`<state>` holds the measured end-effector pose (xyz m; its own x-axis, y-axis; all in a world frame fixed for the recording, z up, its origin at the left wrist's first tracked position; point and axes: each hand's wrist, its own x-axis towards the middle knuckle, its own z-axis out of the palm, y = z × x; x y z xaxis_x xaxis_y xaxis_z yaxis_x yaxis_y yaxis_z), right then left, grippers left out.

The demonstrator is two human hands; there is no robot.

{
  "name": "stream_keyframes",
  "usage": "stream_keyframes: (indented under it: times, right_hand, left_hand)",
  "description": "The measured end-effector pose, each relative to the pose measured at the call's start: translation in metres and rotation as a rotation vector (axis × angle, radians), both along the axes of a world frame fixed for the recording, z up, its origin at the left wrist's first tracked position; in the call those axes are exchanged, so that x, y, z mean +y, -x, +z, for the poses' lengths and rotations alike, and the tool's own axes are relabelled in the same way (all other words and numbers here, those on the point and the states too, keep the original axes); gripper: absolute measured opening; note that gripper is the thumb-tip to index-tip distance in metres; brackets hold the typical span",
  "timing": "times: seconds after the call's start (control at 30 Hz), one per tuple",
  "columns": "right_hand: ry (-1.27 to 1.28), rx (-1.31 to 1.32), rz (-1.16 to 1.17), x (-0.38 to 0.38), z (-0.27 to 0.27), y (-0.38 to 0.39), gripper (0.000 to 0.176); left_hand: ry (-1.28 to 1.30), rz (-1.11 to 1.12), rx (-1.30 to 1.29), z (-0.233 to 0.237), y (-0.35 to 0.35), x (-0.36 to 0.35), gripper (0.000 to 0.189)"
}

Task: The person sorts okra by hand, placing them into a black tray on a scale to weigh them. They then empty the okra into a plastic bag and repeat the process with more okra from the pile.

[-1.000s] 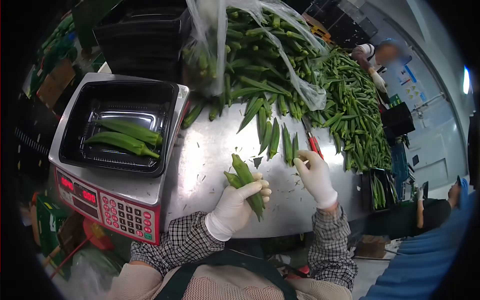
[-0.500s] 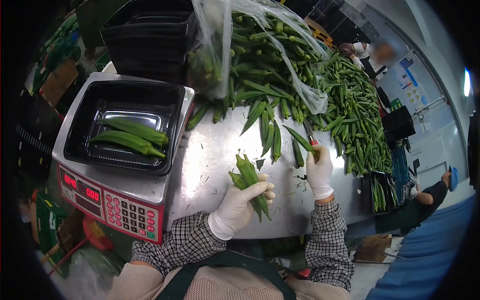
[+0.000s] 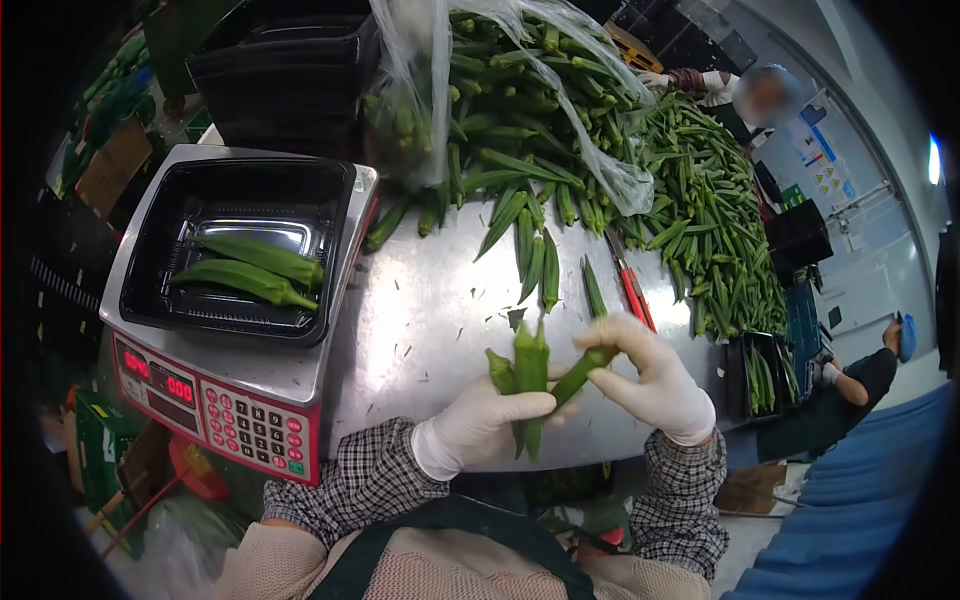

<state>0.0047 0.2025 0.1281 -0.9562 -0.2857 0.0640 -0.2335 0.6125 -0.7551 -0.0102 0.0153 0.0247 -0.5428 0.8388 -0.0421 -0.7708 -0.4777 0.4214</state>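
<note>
Several okra pods [image 3: 530,365] stand upright in my gloved left hand [image 3: 482,415], its fingers wrapped round them over the near edge of the metal table. Close beside it, my gloved right hand [image 3: 660,385] pinches the end of another okra pod [image 3: 582,376], whose lower tip meets the left hand's fingers. Red-handled scissors [image 3: 634,294] lie on the table above my right hand. To the left, a black plastic tray [image 3: 150,235] holding two okra pods [image 3: 250,275] rests on a scale [image 3: 225,385] with a lit red display.
A big okra heap [image 3: 700,200] covers the table's back and right, partly under a clear plastic bag [image 3: 600,165]. Stacked black trays [image 3: 285,90] stand behind the scale. A filled black tray [image 3: 745,375] is at the right edge. Two other people work beyond the table.
My right hand has left the scissors' side and come to the left hand, bringing an okra pod. The left hand's bunch has turned more upright. A person at the back reaches to the heap.
</note>
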Motion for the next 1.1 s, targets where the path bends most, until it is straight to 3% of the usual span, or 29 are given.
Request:
stream_keyframes:
  times: [0.03,0.07,0.17,0.27,0.37,0.4,0.5,0.53,0.63,0.97,1.1]
  right_hand:
    - [0.015,0.036,-0.012,-0.006,-0.001,0.006,0.027]
    - [0.118,0.000,-0.173,0.003,-0.012,0.016,0.030]
    - [-0.168,0.113,-0.459,0.031,-0.057,0.056,0.035]
    - [-0.387,0.159,-0.427,0.019,-0.095,0.072,0.040]
    - [-0.415,0.104,-0.423,0.020,-0.121,0.082,0.041]
    - [-0.290,0.049,-0.512,0.022,-0.116,0.079,0.040]
    - [0.404,-0.360,-0.627,0.045,-0.090,0.071,0.035]
    - [0.553,-0.372,-0.582,0.053,-0.088,0.066,0.031]
    - [0.766,-0.354,-0.492,0.054,-0.075,0.050,0.030]
    - [0.835,-0.361,-0.430,0.051,-0.059,0.031,0.027]
    - [0.546,-0.373,-0.353,0.072,-0.047,0.000,0.024]
  left_hand:
    - [0.011,0.008,-0.037,-0.001,0.000,-0.001,0.037]
    - [0.022,0.016,-0.073,-0.001,0.000,-0.003,0.036]
    - [0.046,0.141,-0.177,-0.007,0.002,-0.001,0.034]
    - [0.055,0.245,-0.219,-0.008,0.004,-0.001,0.038]
    - [0.025,0.272,-0.215,-0.010,0.004,0.001,0.040]
    - [0.028,0.268,-0.208,-0.010,0.005,-0.001,0.040]
    - [0.032,0.254,-0.205,-0.009,0.004,0.000,0.040]
    - [0.037,0.243,-0.209,-0.009,0.004,0.000,0.040]
    - [0.038,0.224,-0.202,-0.008,0.002,0.001,0.039]
    - [0.056,0.225,-0.192,-0.011,0.003,0.002,0.036]
    - [0.079,0.226,-0.160,-0.014,0.004,0.001,0.036]
